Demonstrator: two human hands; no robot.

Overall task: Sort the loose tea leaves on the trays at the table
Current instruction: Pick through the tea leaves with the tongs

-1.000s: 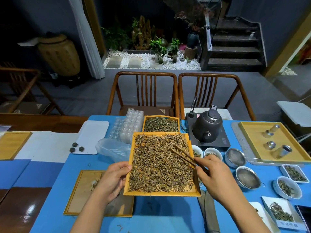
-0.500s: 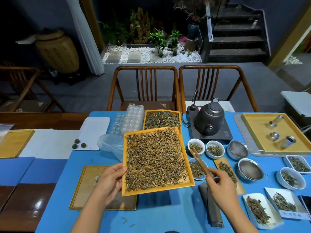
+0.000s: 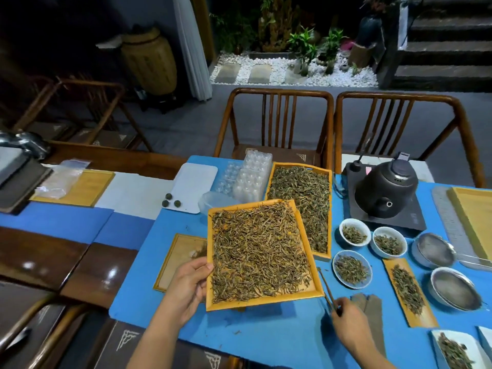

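Yellow tray (image 3: 259, 303) of loose tea leaves (image 3: 258, 251) is gripped at its left edge by the left hand (image 3: 190, 287), tilted above the blue table (image 3: 266, 339). Wooden tongs (image 3: 328, 290) are pinched by the right hand (image 3: 348, 324).

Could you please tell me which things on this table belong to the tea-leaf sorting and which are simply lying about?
In use:
left hand holding the near tray of leaves
right hand pinching the tweezers
far tray of leaves

Lying about:
kettle
two strainers
clear plastic moulds
three tea balls
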